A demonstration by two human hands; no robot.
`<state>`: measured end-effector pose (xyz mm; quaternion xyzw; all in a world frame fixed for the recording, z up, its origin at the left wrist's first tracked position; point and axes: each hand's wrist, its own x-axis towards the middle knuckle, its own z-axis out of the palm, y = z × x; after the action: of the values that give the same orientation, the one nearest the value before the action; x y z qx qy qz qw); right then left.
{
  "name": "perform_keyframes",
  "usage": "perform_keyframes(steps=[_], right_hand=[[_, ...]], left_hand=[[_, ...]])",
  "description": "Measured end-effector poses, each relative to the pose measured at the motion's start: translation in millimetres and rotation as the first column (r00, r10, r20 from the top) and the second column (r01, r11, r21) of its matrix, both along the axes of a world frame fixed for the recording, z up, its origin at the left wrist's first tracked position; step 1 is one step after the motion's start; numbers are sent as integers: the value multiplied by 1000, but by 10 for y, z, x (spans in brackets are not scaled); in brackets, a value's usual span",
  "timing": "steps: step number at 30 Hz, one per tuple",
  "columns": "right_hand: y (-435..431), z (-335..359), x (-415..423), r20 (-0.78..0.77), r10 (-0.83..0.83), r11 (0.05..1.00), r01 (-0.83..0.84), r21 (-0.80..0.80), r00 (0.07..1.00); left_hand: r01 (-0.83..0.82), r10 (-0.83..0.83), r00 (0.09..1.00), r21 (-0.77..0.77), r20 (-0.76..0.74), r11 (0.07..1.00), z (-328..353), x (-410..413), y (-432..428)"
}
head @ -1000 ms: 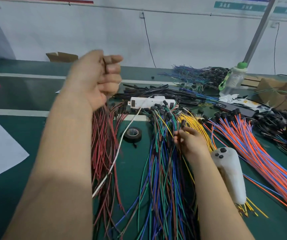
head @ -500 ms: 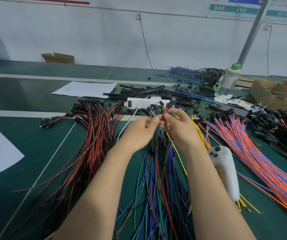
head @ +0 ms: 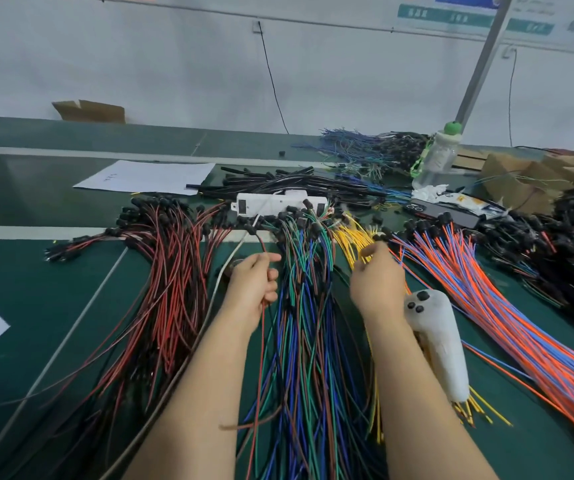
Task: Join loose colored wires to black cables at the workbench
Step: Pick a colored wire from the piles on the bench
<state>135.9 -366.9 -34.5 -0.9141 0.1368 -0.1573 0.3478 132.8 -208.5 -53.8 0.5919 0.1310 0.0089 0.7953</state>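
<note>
Head view: loose coloured wires lay in long bundles running away from the person across a green bench [head: 36, 306].
Red wire [head: 260, 362]: one thin strand, lifted at the left edge of the blue and green bundle [head: 306, 306], just beside the left forearm.
Left hand [head: 251, 289]: fingers were curled round that red wire, with the forefinger stretched towards the blue and green bundle.
Right hand [head: 377, 282]: it hung over the near end of the yellow wires [head: 351, 239], fingertips bent down to them; I could not tell whether it gripped any.
Black cables [head: 296, 181]: heaped farther back, behind a white power strip [head: 278, 204].
Red and black bundle [head: 171, 289]: spread out left of the left hand, with black plugs at its far end.
Orange and blue wires [head: 486, 306]: fanned out on the right, running towards the near right corner.
White handset [head: 438, 341]: lay just beside the right wrist, on top of yellow strands, with three dark buttons at its far end.
Bottle [head: 438, 157]: stood upright at the far right, green-capped, beside some cardboard.
Paper sheet [head: 147, 176]: lay flat, left of the black cables.
</note>
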Motion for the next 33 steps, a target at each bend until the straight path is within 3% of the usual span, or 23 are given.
perform_keyframes(steps=[4, 6, 8, 10, 12, 14, 18, 19, 21, 23, 25, 27, 28, 29, 30, 33], right_hand=[[-35, 66, -18, -162, 9, 988, -35, -153, 987], [43, 48, -29, -168, 61, 983, -89, -162, 984], [122, 12, -21, -144, 104, 981, -125, -146, 984], [177, -39, 6, -213, 146, 972, -180, -149, 966], [192, -90, 13, -251, 152, 973, -189, -131, 956], [155, -126, 31, -182, 139, 988, -148, -34, 973], [-12, -92, 98, 19, 16, 979, -19, 205, 1000], [-46, -85, 113, 47, -17, 974, 6, 228, 999], [-62, -67, 139, 102, -35, 960, 5, 281, 994], [-4, -1, 129, 238, 6, 921, -98, 376, 971], [101, 158, 64, 414, 20, 795, -266, 546, 910], [173, 324, -22, 526, 78, 576, -469, 670, 847], [191, 383, -61, 550, 162, 523, -544, 656, 819], [199, 435, -95, 528, 281, 541, -587, 603, 801], [202, 466, -119, 459, 400, 594, -606, 529, 793], [177, 528, -156, 170, 577, 770, -601, 213, 799]], left_hand=[[-20, 20, 1000, 58, 13, 998, -86, 55, -19], [-37, 37, 999, 291, 6, 956, -115, 47, -60], [-66, 52, 998, 552, 42, 831, -133, 29, -109], [-70, 18, 997, 732, 79, 678, -145, 6, -175], [-81, -3, 995, 837, 98, 541, -172, 2, -212], [-112, -7, 991, 852, 135, 511, -182, 7, -190], [-177, 90, 982, 638, 167, 749, -115, 42, -68], [-177, 104, 983, 614, 153, 769, -93, 45, -37], [-130, 70, 991, 668, 116, 732, -63, 23, -21], [-152, 92, 988, 704, 123, 693, -13, -13, -51], [-240, 157, 970, 631, 185, 738, 78, -37, -97], [-148, 109, 983, 285, 148, 947, 226, -27, -131], [-32, 27, 994, 46, 105, 998, 306, -32, -153], [61, -49, 995, -136, 87, 989, 365, -38, -168], [101, -84, 993, -211, 88, 972, 396, -31, -182], [30, -26, 999, -126, 35, 992, 342, 17, -203]])
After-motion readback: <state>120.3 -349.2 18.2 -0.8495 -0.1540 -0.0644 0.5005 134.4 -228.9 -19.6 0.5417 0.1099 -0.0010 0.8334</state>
